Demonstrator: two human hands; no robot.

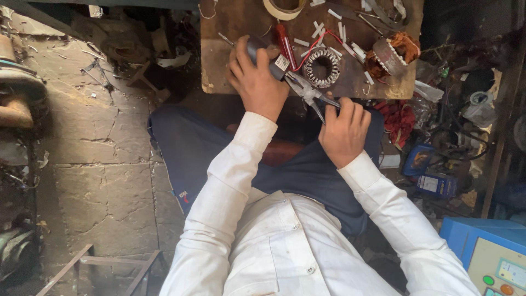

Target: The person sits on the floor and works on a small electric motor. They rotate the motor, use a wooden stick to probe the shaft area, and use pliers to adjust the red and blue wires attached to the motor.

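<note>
My left hand (256, 79) is wrapped around a small dark cylindrical part (268, 57) with a white label, resting on the wooden board (230, 33). Red wire runs from that part toward a round metal stator core (321, 67) lying flat on the board. My right hand (343, 130) grips the handles of metal pliers (308, 93), whose jaws point up toward the labelled part and the wire. A red-handled tool (285, 41) lies just above my left hand.
A second stator with copper windings (392, 55) sits at the board's right end. A tape roll (285, 8) and several white paper strips lie on the board. Blue boxes (433, 183) and a blue machine (487, 257) stand at right; stone floor lies left.
</note>
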